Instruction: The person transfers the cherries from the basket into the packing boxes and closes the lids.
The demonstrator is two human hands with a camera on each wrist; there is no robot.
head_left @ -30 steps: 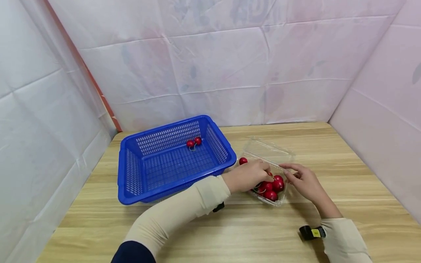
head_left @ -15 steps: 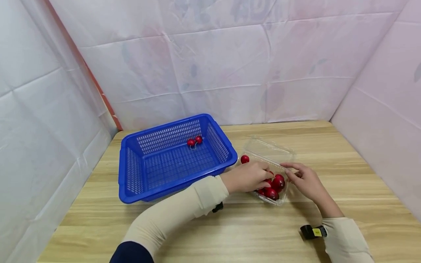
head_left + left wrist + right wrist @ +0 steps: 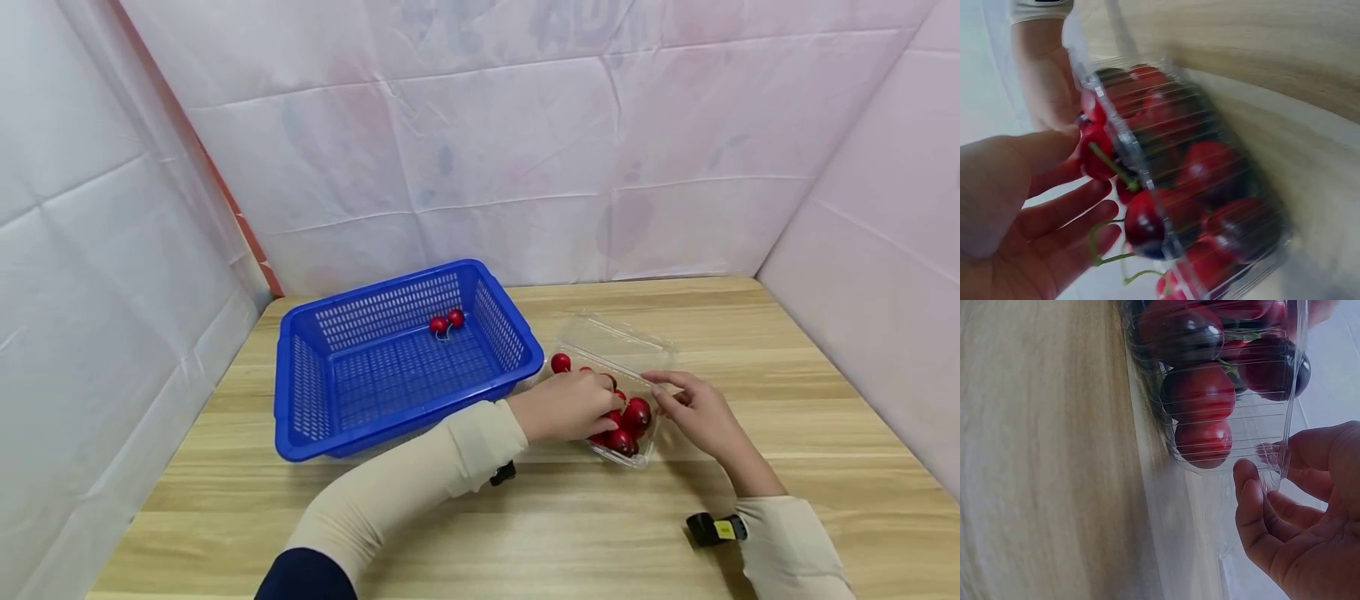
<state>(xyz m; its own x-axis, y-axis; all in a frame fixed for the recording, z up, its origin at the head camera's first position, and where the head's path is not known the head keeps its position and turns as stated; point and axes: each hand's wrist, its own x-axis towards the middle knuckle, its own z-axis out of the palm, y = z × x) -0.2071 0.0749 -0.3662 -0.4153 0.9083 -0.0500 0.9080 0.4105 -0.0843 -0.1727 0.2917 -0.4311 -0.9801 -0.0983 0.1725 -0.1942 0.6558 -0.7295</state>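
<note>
A clear plastic clamshell box [image 3: 641,457] full of dark red cherries [image 3: 636,414] stands on the table, its lid [image 3: 618,340] folded back. My left hand [image 3: 573,407] reaches over the box from the left. In the left wrist view, its thumb and index finger pinch a red cherry [image 3: 1094,153] with a green stem near the box's rim. My right hand [image 3: 697,412] grips the right end of the box; the right wrist view has its thumb and fingers [image 3: 1254,512] around the rim. A pair of cherries [image 3: 447,322] joined by stems lies inside the blue basket [image 3: 408,414].
The basket stands left of the box, its right corner close to the box's left end. A wooden table [image 3: 570,533] carries both. White sheeting [image 3: 495,150] encloses the back and sides. My left forearm passes in front of the basket.
My left fingers have shifted slightly among the cherries, and a few cherries behind the hand now show more. The right hand keeps its grip on the box, and the basket pair is unchanged.
</note>
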